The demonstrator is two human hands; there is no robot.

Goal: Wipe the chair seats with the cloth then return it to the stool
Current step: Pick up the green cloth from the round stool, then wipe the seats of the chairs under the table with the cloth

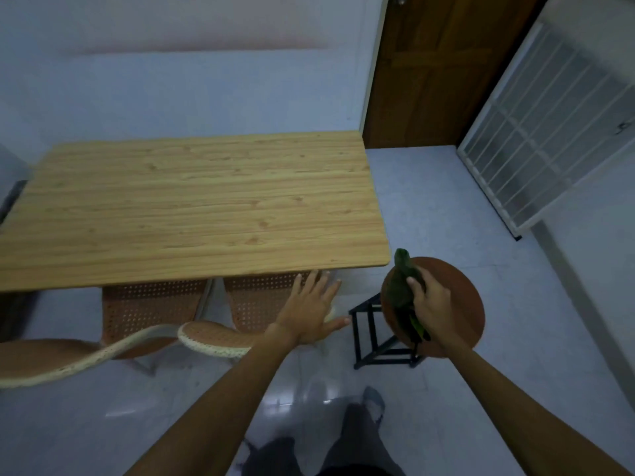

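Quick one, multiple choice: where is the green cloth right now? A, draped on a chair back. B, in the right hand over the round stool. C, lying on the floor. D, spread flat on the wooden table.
B: the right hand grips the green cloth directly over the round stool, while the left hand is open and holds nothing.

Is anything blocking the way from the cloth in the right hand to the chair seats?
Partly. The right hand grips the green cloth over the stool. Both chair seats sit tucked under the table edge, which covers their far parts; the left hand hovers open over the nearer chair.
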